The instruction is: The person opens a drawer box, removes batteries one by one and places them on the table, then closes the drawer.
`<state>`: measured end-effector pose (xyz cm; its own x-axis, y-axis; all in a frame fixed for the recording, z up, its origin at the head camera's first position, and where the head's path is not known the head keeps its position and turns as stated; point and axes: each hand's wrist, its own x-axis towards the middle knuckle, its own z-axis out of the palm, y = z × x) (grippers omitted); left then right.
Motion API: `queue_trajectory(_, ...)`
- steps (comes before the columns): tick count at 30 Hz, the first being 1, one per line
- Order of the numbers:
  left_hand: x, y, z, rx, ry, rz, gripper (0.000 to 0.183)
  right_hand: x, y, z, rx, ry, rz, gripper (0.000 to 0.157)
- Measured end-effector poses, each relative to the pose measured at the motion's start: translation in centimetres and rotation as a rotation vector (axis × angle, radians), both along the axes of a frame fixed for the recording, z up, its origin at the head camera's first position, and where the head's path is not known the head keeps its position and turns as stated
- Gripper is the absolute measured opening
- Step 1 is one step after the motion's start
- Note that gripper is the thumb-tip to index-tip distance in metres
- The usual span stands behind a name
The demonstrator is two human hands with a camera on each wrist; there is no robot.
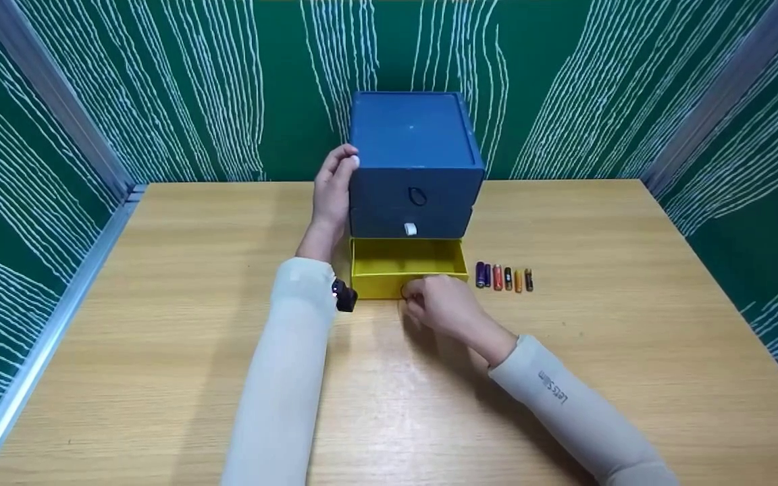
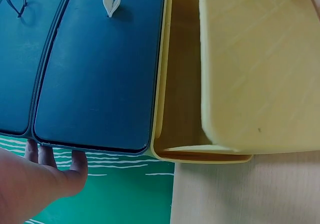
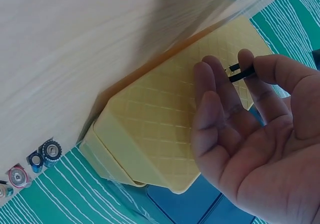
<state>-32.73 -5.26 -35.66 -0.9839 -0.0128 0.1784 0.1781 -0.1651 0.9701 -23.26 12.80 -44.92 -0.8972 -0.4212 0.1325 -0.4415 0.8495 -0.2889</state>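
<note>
A blue drawer cabinet point(image 1: 410, 128) stands at the back of the table. Its lowest drawer, a yellow one point(image 1: 374, 286), is pulled partway out toward me, and the visible inside looks bare. My right hand point(image 1: 448, 305) is at that drawer's front, pinching its black loop pull point(image 3: 243, 74) between thumb and index finger; the other fingers curve loosely beside the drawer front. On the cabinet's left side rests my left hand point(image 1: 332, 196), its fingertips point(image 2: 78, 160) touching the blue wall.
Several batteries point(image 1: 498, 277) lie in a row right of the yellow drawer. A white tab point(image 1: 410, 229) and a black loop point(image 1: 417, 196) hang on the blue drawers above. Green walls with white lines point(image 1: 193, 88) enclose the wooden table point(image 1: 159, 324).
</note>
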Motion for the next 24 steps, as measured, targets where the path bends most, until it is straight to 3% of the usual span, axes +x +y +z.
queue_trajectory(19,-0.1,0.0,-0.2,-0.01,0.011,0.014,0.023,-2.4,-0.2,-0.1,-0.03,-0.069,-0.084,0.012)
queue_trajectory(24,-1.2,-0.1,-1.2,0.002,0.011,0.01,0.021,-3.2,-0.3,-0.3,-0.052,-0.11,-0.107,0.013)
